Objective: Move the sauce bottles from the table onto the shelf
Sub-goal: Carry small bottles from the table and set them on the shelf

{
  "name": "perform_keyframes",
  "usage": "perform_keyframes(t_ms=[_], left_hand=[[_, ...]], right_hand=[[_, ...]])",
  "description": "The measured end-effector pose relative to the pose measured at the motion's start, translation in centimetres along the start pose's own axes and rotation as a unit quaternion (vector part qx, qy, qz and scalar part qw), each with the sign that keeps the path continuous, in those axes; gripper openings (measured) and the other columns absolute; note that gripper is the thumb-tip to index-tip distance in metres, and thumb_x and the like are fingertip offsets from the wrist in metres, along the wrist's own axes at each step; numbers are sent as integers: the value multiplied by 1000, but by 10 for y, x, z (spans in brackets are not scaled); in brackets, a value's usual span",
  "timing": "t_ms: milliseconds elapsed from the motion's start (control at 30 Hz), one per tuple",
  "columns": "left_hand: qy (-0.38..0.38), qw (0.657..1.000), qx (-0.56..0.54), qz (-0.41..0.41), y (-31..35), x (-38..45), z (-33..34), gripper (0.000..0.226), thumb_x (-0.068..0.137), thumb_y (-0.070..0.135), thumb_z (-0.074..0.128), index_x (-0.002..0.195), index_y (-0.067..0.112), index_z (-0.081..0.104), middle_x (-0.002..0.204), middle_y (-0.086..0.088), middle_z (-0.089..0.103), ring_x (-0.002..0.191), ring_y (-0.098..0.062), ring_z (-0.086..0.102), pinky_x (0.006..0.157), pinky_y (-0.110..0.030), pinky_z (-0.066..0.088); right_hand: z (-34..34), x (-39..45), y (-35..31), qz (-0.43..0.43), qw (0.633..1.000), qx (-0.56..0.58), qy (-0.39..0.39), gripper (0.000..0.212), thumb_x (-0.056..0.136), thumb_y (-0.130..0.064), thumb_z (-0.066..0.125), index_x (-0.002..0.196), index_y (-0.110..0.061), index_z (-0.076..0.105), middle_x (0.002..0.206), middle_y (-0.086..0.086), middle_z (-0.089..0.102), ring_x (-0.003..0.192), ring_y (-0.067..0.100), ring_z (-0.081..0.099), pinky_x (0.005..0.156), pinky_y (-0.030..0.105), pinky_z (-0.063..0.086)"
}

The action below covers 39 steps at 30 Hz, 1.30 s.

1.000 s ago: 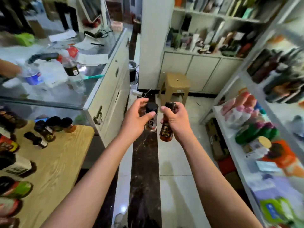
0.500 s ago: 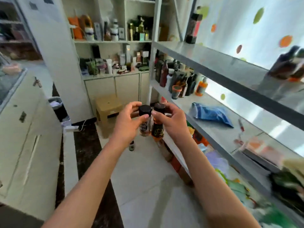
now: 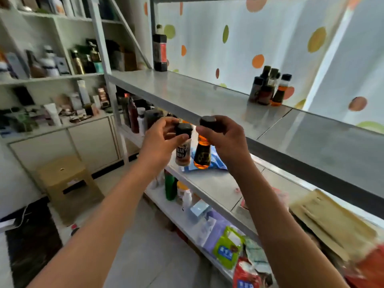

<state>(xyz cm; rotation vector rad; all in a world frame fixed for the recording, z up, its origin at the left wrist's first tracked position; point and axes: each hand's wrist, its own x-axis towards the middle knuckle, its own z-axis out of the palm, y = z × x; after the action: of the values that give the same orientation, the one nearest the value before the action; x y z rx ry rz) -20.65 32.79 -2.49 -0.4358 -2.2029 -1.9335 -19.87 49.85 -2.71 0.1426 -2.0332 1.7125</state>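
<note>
A pale curtain dotted with orange, green and yellow ovals hangs behind the metal rack, daylight glowing through it and glancing off the steel boards. To the left stands a white wall unit whose open shelves are crowded with small jars and tubes (too blurred to read), with plain white cabinet doors beneath. A tan plastic stool sits on the light tiled floor, beside a dark floor strip.

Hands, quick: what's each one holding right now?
Left hand: pinching the black cap of a pale, white-labelled sauce bottle.
Right hand: gripping the black cap of an amber, dark-labelled sauce bottle.
</note>
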Motion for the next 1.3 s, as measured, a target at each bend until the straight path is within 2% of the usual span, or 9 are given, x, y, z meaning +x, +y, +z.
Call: perform_keyframes(t_ms=[67,200,467,600,800,900,1033,1200,1300], left_hand=[[-30,999,-16,5,1,29,19,37,85,5,69,118,15,54,103,11,63,90,7,61,71,-9,51],[-83,995,-45,24,-8,85,50,39,83,5,72,116,16,56,114,0,66,104,-13,65,89,-31,54],[-179,977,-73,86,-8,189,109,34,81,10,75,109,21,58,111,-4,69,102,-20,67,88,-36,55],[-205,967,-86,124,-1,227,127,35,83,8,74,113,15,58,111,0,68,102,-14,67,88,-28,54],[-237,958,-98,131,-2,279,156,33,82,9,74,109,17,58,107,3,68,98,-17,68,88,-43,56],[-236,957,-105,130,-4,298,178,30,82,9,74,105,18,58,101,8,67,95,-14,68,86,-44,57],[-231,960,-94,127,-10,314,209,29,83,10,74,103,22,56,101,10,67,95,-15,67,87,-45,56],[-205,968,-71,126,-18,330,237,28,83,9,73,104,21,59,103,3,67,96,-17,67,89,-42,55],[-184,973,-67,121,-24,340,243,28,85,9,71,107,20,60,106,0,67,98,-17,66,88,-40,55]], right_hand=[[-15,22,3,1,1000,1,20,27,74,-24,86,97,-18,73,89,-1,74,84,20,69,75,34,56],[-37,60,10,-33,996,-44,66,20,79,-17,84,95,-19,73,89,-2,72,82,14,64,76,28,52],[-77,131,16,-16,982,-116,145,10,82,-27,80,88,-29,73,80,-11,71,75,7,64,66,27,49],[-94,162,7,1,979,-117,166,19,85,-26,78,101,-16,73,88,-5,74,76,6,65,64,23,48],[-123,201,14,28,959,-146,240,23,84,-20,79,103,-10,72,88,0,73,69,3,66,55,16,48],[-145,218,25,42,945,-160,282,29,80,-22,82,103,-8,73,88,1,75,73,7,70,59,22,53],[-179,246,45,75,925,-198,317,29,72,-32,85,94,-16,75,88,0,76,84,18,74,81,47,61],[-209,283,67,85,913,-245,315,22,68,-34,87,72,-29,66,86,2,74,84,24,73,77,49,61],[-218,295,75,101,906,-256,322,23,72,-29,86,78,-23,66,90,4,72,87,25,71,77,49,61]])
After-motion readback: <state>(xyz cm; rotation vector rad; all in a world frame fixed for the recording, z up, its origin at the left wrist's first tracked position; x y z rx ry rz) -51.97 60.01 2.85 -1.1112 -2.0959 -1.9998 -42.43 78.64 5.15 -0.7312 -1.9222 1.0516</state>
